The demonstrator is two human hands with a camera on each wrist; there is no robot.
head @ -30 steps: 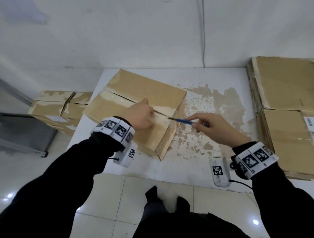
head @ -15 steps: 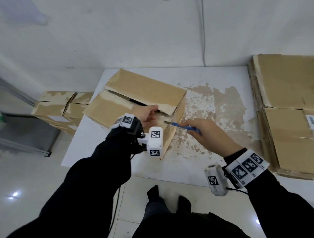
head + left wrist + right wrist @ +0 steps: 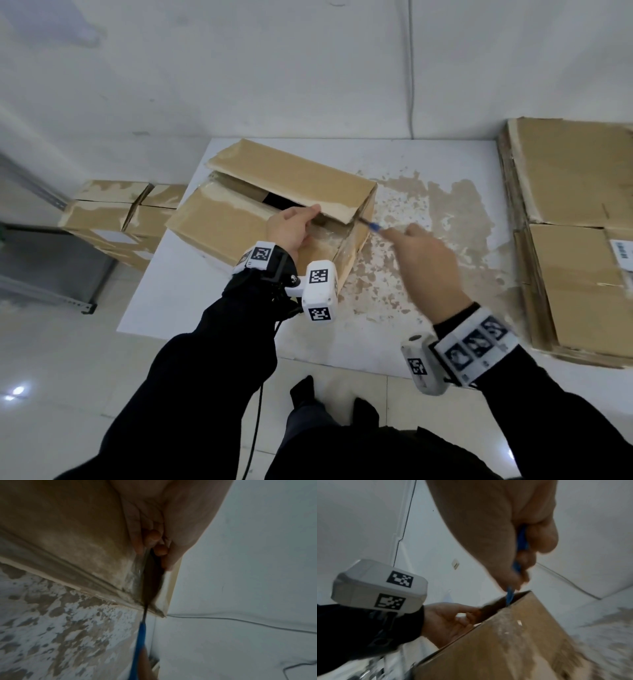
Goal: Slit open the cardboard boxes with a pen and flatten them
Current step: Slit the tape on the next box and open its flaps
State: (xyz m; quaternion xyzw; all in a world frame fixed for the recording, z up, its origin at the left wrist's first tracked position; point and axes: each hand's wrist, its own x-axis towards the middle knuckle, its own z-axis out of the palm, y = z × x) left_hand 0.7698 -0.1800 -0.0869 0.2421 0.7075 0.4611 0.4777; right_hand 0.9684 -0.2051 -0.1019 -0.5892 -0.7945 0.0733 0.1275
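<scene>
Nearest the person, the right hand (image 3: 423, 263) pinches the blue pen (image 3: 371, 225), its tip aimed away and to the left into the right end of the box's top seam. Just left of it the left hand (image 3: 291, 229) curls its fingers (image 3: 155, 536) under the far flap (image 3: 294, 171) and holds it raised. The cardboard box (image 3: 239, 219) sits on the white counter (image 3: 178, 301), long axis running left to right, so the seam lies along that line from the pen. The last uncut tape appears to sit at this right end, closest to the pen hand.
</scene>
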